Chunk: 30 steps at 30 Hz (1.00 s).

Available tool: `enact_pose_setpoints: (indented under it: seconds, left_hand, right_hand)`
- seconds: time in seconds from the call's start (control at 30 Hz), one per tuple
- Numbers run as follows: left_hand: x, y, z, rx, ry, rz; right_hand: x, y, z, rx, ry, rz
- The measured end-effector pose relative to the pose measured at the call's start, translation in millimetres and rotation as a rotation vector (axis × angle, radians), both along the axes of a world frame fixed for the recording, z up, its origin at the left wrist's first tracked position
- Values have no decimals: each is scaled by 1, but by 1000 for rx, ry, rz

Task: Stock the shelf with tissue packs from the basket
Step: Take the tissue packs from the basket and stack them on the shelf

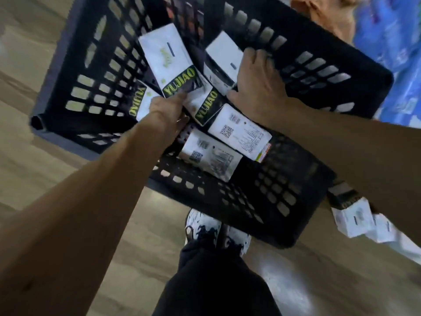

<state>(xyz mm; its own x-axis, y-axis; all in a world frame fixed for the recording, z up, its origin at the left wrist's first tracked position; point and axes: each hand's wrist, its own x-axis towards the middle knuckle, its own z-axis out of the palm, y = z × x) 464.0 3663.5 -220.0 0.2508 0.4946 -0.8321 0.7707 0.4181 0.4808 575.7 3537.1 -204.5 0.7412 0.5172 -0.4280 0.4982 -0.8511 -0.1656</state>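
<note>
Inside the basket [75, 71], left hand [167, 108] pinches 1 pack [168, 58]; right hand [257, 85] seems to clasp a 2nd pack [222, 55]. Shallow holds may let either slip.

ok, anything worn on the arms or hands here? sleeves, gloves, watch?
Both forearms bare to the frame edge, no sleeves showing. The left hand and right hand are ungloved; no watch, band or ring visible, though motion blur hides fine detail.

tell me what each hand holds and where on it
The left hand pinches a tissue pack by its black YUJIAO end, thumb on top. The right hand covers a second pack at its right edge; whether it grips cannot be told.
</note>
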Motion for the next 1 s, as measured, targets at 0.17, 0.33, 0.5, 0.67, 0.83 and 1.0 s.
enact_pose_setpoints:
  seconds: [0.17, 0.33, 0.5, 0.67, 0.83, 1.0]
  left_hand:
    - [1, 18, -41, 217, 104, -165]
    - [-6, 16, -46, -136, -15, 115]
    - [1, 6, -20, -288, -27, 335]
    - [-25, -2, 82, -271, 20, 199]
    - [-26, 13, 255, -201, 84, -99]
    - [6, 19, 471, -114, 52, -425]
  right_hand:
    - [12, 12, -38, 44, -59, -19]
    - [7, 14, -39, 69, -116, -32]
    - [-13, -9, -4, 73, -53, -79]
    - [-31, -44, 98, 40, 41, -139]
    - [-32, -63, 269, -18, 78, -125]
    - [-19, -67, 469, -2, 40, -80]
